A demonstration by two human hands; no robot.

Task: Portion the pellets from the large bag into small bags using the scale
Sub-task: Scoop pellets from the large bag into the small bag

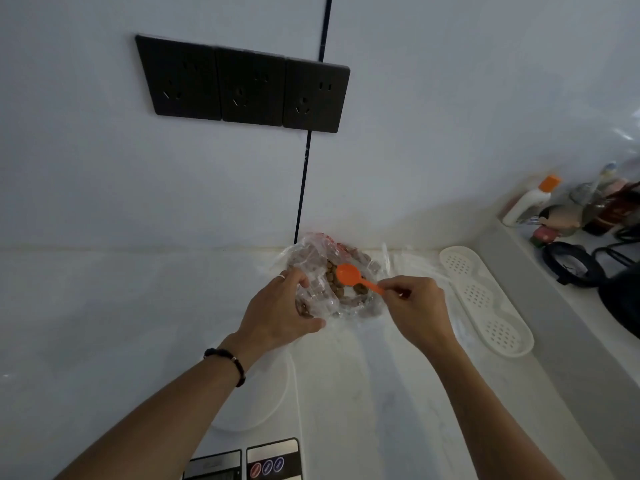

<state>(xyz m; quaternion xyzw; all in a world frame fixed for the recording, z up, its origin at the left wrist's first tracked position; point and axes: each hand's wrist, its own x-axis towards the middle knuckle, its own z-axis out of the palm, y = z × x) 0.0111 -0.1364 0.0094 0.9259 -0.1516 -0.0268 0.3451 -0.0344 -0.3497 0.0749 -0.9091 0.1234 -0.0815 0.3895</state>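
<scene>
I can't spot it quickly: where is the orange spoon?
In the head view, the orange spoon sits centre, over the open pellet bag, its handle pinched by the right hand.

I can read no text. The scale (273, 459) shows three round button symbols, too blurred to make out; red print on the large bag (322, 271) is illegible too.

The spoon (349, 274) I pinch in my right hand (417, 306) is bright orange, and the pellets (337, 284) under it are brown inside a clear bag (311, 258) with a bit of red print. My left hand (277, 315) wears a silver ring (281, 277) and my wrist a black beaded bracelet (230, 362). The counter (104, 306) is pale white, the perforated tray (485, 299) cream, the three wall sockets (242, 84) black, and the bottle (530, 200) white with an orange cap.
</scene>
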